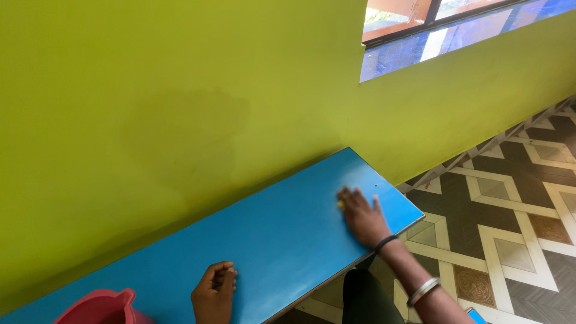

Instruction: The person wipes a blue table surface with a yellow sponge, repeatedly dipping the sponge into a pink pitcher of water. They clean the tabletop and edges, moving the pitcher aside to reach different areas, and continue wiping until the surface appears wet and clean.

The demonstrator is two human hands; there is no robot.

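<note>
My right hand [362, 216] lies flat on a blue tabletop [288, 234] near its far right end, pressing down on a small yellow thing [340, 206] that shows only at the fingertips. A black band and a silver bangle sit on that wrist. My left hand [214, 292] rests on the same tabletop near its front edge, fingers curled in, with nothing visible in it. A red plastic jug or bucket [99, 307] stands just to the left of that hand.
A yellow-green wall [180, 90] runs right behind the tabletop. A window with a blue sill [456, 33] is at the upper right. Patterned brown and white floor tiles [516, 204] lie to the right, below the table's end.
</note>
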